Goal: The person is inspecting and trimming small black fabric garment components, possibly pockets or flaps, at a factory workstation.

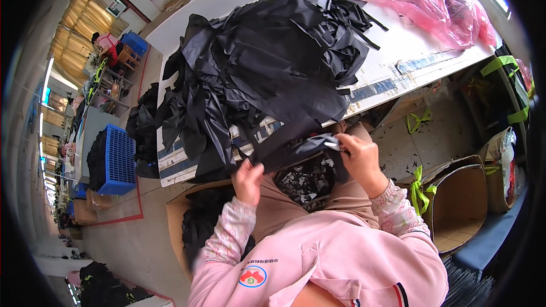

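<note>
Over my lap, a black fabric piece [293, 143] stretches between my hands, its upper part joining the heap of black fabric [267, 51] on the table. My left hand [248, 182] is closed, pinching the fabric's near left edge. At the fabric's right end, my right hand [361, 156] is closed around a small silvery-white thing [331, 145] whose tip shows past the fingers; its kind is too small to tell. Below the fabric, black and white scraps [313, 182] lie in a container between my knees.
A white table [418, 59] with taped edges carries a pink plastic bag [426, 5] at the far right. To my left are a cardboard box [177, 216] of black fabric and a blue crate [120, 162]. An open carton [458, 207] stands at right. A person [108, 45] sits far left.
</note>
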Motion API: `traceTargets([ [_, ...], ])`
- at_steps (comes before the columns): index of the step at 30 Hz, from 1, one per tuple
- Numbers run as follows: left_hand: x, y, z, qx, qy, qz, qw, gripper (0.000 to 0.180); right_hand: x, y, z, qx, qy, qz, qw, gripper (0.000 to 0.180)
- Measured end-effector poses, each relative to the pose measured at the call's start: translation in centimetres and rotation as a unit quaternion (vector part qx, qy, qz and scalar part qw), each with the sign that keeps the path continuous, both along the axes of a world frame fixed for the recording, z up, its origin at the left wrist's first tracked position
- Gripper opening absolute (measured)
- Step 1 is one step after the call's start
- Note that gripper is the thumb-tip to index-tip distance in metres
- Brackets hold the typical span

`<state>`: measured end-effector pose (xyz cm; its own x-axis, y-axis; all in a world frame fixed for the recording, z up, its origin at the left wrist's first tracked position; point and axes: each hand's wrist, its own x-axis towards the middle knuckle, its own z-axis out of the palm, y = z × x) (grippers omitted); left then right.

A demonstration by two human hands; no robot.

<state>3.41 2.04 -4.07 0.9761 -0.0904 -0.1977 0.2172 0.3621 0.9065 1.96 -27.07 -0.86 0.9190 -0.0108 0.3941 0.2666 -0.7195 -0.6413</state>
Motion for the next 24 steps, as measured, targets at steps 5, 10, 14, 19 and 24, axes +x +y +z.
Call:
traceTargets([
  [5, -7.1, -0.3, -2.4, 0.089, 0.022, -0.334, 0.938, 0.022, 1.3, 0.2, 2.0, 0.174, -0.083, 0.008, 0.981, 0.038],
  [10, -5.3, -0.1, -2.4, 0.108, -0.031, -0.419, 0.901, 0.015, 0.9, 0.0, 3.7, 0.231, -0.156, 0.079, 0.957, 0.043],
  [14, -1.2, 2.2, 2.3, 0.077, -0.063, -0.328, 0.939, 0.026, 0.1, -0.2, 4.8, 0.218, -0.181, 0.14, 0.949, 0.033],
  [19, 2.9, -1.3, 4.7, 0.075, -0.116, -0.164, 0.977, 0.044, -0.7, 0.3, 6.1, 0.175, -0.176, 0.216, 0.944, 0.025],
  [24, 4.3, -3.8, 3.2, 0.117, -0.08, -0.294, 0.945, 0.031, -0.6, 1.2, 6.6, 0.14, -0.182, 0.296, 0.927, 0.022],
])
